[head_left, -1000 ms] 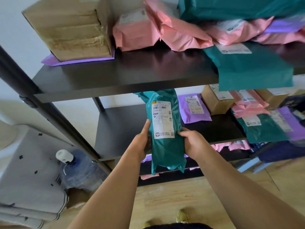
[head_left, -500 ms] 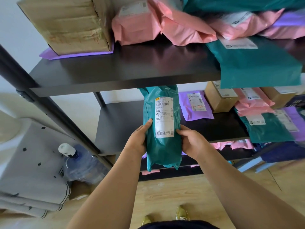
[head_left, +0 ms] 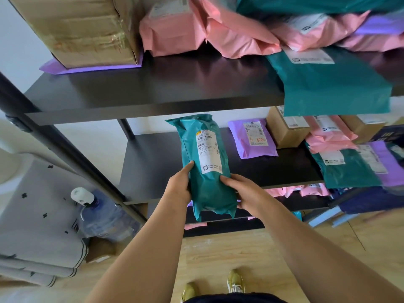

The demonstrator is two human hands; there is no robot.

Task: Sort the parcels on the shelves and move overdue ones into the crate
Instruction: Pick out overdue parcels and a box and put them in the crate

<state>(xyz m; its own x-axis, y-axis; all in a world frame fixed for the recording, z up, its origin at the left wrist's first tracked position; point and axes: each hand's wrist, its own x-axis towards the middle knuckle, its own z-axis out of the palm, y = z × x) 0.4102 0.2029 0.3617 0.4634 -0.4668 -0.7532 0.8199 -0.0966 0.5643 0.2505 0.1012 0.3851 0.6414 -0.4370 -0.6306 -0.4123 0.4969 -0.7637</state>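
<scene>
Still gripped by left hand (head_left: 178,189) and right hand (head_left: 244,193), fingers (head_left: 228,178) curled round teal parcel (head_left: 207,193), label (head_left: 208,153) up. No placement yet; overdue check likely.

On teal parcel (head_left: 209,193), white label (head_left: 208,153) reads E113

The shelf (head_left: 166,88) bears pink mailers (head_left: 175,33), a purple mailer (head_left: 56,67), a teal mailer (head_left: 332,84) (overhanging).

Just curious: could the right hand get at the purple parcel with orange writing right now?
Probably not yet: the right hand and left hand both grip the teal parcel. Otherwise the purple parcel lies unblocked.
</scene>
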